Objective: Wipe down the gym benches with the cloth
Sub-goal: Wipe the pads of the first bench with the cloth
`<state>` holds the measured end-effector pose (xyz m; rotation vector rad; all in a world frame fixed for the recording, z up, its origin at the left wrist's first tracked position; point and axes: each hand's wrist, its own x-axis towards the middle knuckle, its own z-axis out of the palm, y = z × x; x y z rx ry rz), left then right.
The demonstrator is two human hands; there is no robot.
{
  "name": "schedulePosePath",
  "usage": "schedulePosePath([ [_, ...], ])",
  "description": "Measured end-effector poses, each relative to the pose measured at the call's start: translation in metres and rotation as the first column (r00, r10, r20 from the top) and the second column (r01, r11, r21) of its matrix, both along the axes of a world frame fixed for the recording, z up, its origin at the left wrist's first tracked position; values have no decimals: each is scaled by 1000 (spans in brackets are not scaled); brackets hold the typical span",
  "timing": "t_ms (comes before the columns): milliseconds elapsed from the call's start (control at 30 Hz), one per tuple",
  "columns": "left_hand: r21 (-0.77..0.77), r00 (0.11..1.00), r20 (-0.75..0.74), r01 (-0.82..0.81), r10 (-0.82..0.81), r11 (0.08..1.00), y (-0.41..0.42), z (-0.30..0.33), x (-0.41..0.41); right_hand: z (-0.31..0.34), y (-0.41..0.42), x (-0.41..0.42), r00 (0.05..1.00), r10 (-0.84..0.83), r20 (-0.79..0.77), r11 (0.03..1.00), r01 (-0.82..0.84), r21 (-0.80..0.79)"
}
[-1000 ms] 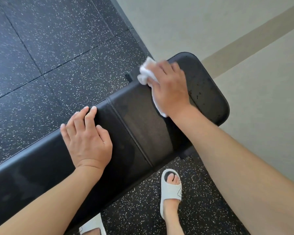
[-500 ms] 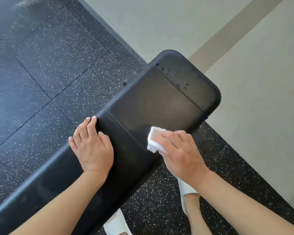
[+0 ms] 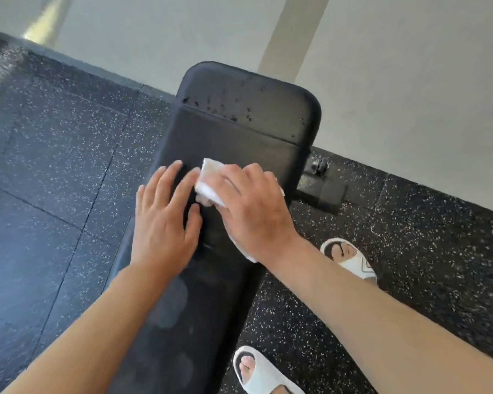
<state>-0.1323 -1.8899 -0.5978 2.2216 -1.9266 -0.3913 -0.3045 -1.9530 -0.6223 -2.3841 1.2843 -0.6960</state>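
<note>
A black padded gym bench runs from the bottom centre up to the wall, with dark droplets on its far end. My right hand presses a white cloth flat on the pad near the middle. My left hand lies flat on the bench beside it, fingers spread, its fingertips almost touching the cloth. Part of the cloth is hidden under my right palm.
Black speckled rubber floor tiles surround the bench. A pale wall stands just beyond the bench's far end. The bench's metal foot sticks out on the right. My feet in white slides stand to the right of the bench.
My right hand has slid the cloth from the bench's right edge to the middle, next to my left hand. The view has turned so that the bench points at the wall.
</note>
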Motion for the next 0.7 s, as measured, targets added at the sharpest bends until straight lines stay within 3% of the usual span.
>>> schedulePosePath([
  [67, -2, 999, 27, 27, -27, 1000, -11, -10, -16, -3, 40, -28, 992, -110, 61, 990, 104, 95],
  [133, -43, 998, 28, -48, 50, 998, -10, -15, -28, -10, 74, -52, 949, -258, 181, 948, 212, 238],
  [267, -76, 997, 19, -67, 69, 995, -8, -19, -30, -19, 104, -48, 753, -522, 402, 828, 332, 453],
  [400, -65, 997, 21, -77, 78, 995, -9, -19, -33, -12, 49, -17, 509, -745, 431, 663, 493, 564],
  [500, -62, 997, 31, -68, 70, 996, -9, -21, -31, -14, -12, -23, 402, -811, 425, 585, 552, 593],
  [600, -75, 998, 34, -54, 57, 996, -10, -25, -29, -17, -22, -27, 410, -808, 424, 589, 550, 592],
  [700, -70, 997, 35, -62, 65, 996, -9, -24, -31, -15, 35, -19, 488, -768, 414, 636, 511, 578],
])
